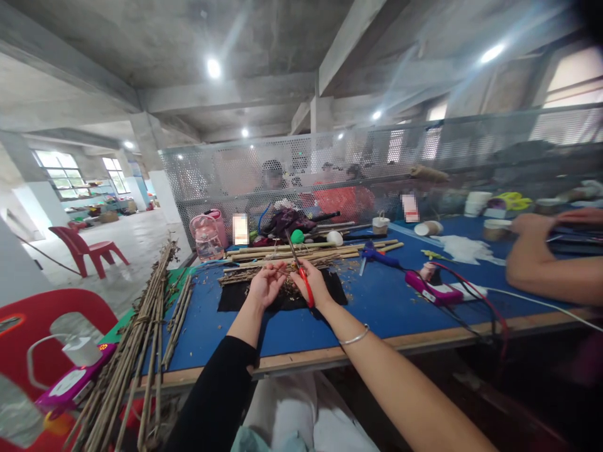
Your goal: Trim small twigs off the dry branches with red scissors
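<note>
Head view: right fingers (296, 280) grip red-handled scissors (309, 291); left fingers (272, 272) half curled, hold unclear.

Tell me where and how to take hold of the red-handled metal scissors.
The red-handled metal scissors are probably best taken by the handles, from the near side, where the right grip holds them: the handles lie toward the wearer, while the slender blades point away.
</note>
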Available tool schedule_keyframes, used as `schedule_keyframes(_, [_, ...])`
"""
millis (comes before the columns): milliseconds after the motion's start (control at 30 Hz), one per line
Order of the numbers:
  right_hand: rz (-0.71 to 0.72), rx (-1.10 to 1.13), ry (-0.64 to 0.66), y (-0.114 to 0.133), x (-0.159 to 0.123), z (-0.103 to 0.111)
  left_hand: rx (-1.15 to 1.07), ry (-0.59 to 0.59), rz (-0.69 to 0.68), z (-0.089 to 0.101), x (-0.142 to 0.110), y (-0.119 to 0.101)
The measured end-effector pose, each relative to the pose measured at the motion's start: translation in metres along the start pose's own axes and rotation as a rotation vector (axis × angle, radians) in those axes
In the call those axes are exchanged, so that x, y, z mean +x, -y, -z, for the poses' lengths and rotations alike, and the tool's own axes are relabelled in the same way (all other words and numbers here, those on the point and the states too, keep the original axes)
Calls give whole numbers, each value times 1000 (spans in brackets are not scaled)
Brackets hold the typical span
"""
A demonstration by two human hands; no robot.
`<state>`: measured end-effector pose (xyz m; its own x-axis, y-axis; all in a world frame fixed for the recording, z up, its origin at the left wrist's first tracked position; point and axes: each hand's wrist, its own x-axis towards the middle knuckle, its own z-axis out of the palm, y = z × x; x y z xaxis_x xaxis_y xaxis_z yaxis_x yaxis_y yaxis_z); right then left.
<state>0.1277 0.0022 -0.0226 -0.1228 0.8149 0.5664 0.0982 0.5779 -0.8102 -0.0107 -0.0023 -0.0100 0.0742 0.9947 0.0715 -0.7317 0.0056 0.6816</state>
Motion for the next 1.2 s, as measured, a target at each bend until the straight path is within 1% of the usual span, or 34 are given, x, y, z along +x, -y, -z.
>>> schedule_keyframes(133, [36,-66,-22,1,0,1,33,23,48,-1,-3,0])
schedule_keyframes(200, [68,-86,-32,2,0,2,105,-3,50,-1,-3,3])
schedule_keyframes(267, [79,-105,-62,2,0,3,225,-52,17,-1,-3,7])
schedule_keyframes(367, [79,-136,-109,3,0,5,455,-100,-61,-1,-4,14])
schedule_keyframes(433, [77,-141,-111,2,0,6,603,-112,-119,0,-4,16])
schedule_keyframes(600, [106,-158,-57,-4,-1,5,980,-144,-303,4,-7,13])
schedule_keyframes(733, [143,-215,17,-5,-4,3,1219,-150,-494,4,-11,10])
schedule_keyframes(800, [153,-228,63,-5,-5,2,1259,-142,-539,3,-13,9])
schedule_keyframes(867, [164,-248,75,-6,-4,1,1249,-157,-532,2,-13,9])
schedule_keyframes(967, [165,-291,-5,-6,-3,3,1208,-245,-512,4,-12,8])
schedule_keyframes(1067, [118,-293,-100,-6,-1,8,1165,-311,-470,10,-10,5])
schedule_keyframes(1167, [93,-267,-109,-3,-1,11,1141,-337,-408,16,-8,3])
schedule_keyframes(1200, [99,-259,-100,-2,-2,11,1115,-355,-409,17,-8,2])
